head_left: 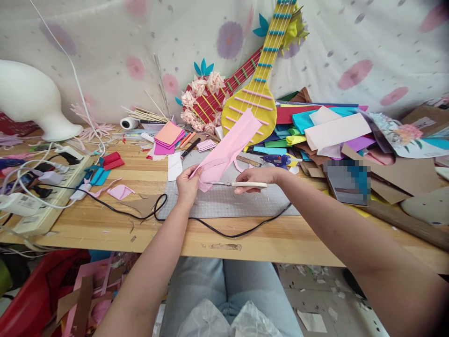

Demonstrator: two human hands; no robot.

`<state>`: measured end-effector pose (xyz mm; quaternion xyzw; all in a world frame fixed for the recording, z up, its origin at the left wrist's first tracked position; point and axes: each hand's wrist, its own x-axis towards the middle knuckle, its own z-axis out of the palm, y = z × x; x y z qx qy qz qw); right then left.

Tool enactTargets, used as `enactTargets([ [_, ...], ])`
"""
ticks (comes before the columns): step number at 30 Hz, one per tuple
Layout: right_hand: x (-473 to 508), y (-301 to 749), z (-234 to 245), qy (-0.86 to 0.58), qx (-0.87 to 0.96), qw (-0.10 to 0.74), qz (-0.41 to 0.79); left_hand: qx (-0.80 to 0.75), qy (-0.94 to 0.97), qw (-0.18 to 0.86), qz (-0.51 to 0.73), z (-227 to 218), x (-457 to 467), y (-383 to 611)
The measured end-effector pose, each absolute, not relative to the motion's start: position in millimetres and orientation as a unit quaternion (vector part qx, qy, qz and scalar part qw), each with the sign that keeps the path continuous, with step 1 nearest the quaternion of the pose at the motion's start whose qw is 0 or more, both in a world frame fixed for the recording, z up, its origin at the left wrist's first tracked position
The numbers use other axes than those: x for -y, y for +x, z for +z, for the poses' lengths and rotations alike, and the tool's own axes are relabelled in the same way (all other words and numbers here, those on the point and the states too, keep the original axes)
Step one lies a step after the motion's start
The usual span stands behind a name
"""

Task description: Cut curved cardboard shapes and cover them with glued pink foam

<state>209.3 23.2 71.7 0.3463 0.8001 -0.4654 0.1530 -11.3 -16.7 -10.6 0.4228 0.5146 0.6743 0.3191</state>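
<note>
My left hand (188, 183) pinches the lower left end of a long strip of pink paper (228, 145), which slants up to the right over the table. In my right hand (255, 179) is a pair of scissors (249, 185) with white handles. Their blades point left and lie at the paper's lower end, close to my left fingers. A thin pink strip curls off the sheet's right side. Below both hands lies a grey cutting mat (224, 206) with a grid.
Behind stand a yellow paper lute (250, 110) and a red one (206, 105). Coloured paper and cardboard (336, 131) pile up at right, near a blue glue gun (278, 160). A power strip (52, 196) sits left; a black cable (224, 233) crosses the table front.
</note>
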Motion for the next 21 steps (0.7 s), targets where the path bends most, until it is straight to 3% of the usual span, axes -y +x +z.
enactTargets([
  [21, -27.0, 200.5, 74.6, 0.349, -0.780, 0.154, -0.496, -0.523, 0.354, 0.322, 0.705, -6.9, 16.7, -9.2],
])
